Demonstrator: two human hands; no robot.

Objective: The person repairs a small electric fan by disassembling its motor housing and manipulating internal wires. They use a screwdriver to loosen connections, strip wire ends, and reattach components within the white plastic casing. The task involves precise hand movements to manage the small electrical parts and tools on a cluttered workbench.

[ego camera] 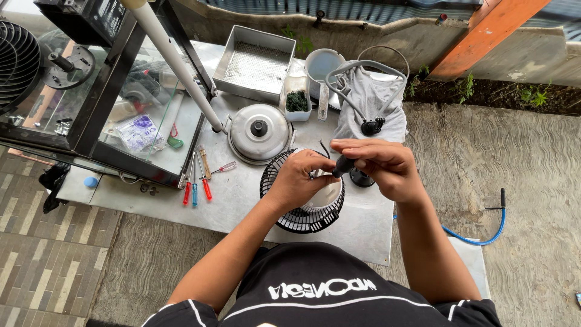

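Both hands work over a black fan grille (301,212) at centre frame.
Right hand (387,168) fingers grip a black screwdriver handle (344,165); left hand (301,180) pinches something small, unclear. Upper centre: one empty metal tray (254,63), one tub (297,100) of dark greenery.

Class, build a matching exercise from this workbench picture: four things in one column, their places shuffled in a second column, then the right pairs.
Things:
1. fan grille
2. pot lid
3. screwdrivers
4. metal tray

Places:
A. far edge of the table, by the wall
B. under the left hand
C. beside the glass cabinet
D. just beyond the grille, mid-table

Pairs: 1-B, 2-D, 3-C, 4-A
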